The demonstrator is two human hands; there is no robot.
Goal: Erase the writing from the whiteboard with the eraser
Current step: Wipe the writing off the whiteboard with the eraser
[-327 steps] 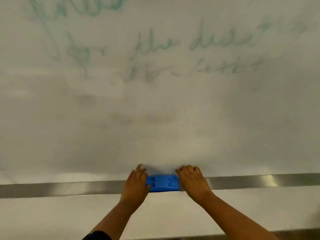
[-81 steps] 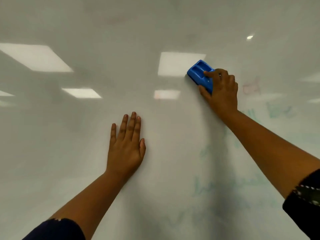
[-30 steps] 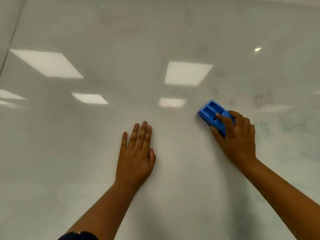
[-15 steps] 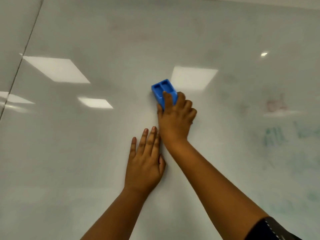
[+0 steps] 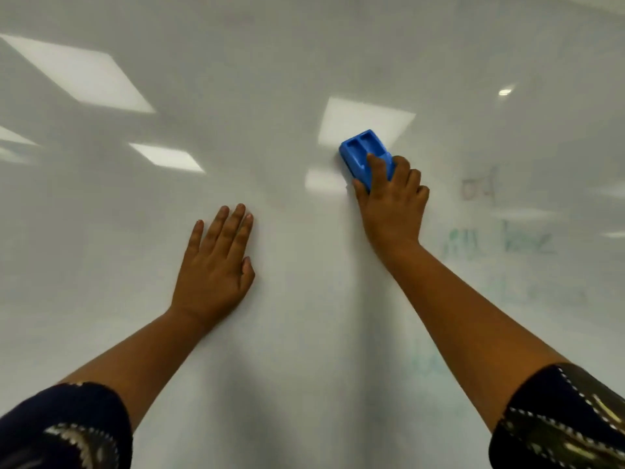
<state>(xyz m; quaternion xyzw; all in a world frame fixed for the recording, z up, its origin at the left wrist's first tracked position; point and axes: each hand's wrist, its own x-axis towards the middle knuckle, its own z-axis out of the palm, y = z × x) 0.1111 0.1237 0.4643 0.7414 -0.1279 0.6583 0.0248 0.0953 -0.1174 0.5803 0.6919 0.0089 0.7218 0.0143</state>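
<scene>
The glossy whiteboard (image 5: 287, 350) fills the whole view. My right hand (image 5: 392, 204) presses a blue plastic eraser (image 5: 362, 154) flat against the board, fingers curled over its lower half. My left hand (image 5: 216, 265) rests flat on the board with fingers spread a little, lower and to the left of the eraser, holding nothing. Faint writing remains at the right: a dark smudged mark (image 5: 478, 189) and pale green words (image 5: 500, 240), with fainter green traces below them.
Reflections of ceiling light panels (image 5: 81, 74) show on the board's upper left and behind the eraser. Dark patterned sleeves (image 5: 558, 421) sit at the bottom corners. The board to the left of my hands bears no visible writing.
My right hand has slid the eraser to the right, away from my left hand, which stays planted on the board. The view has shifted slightly.
</scene>
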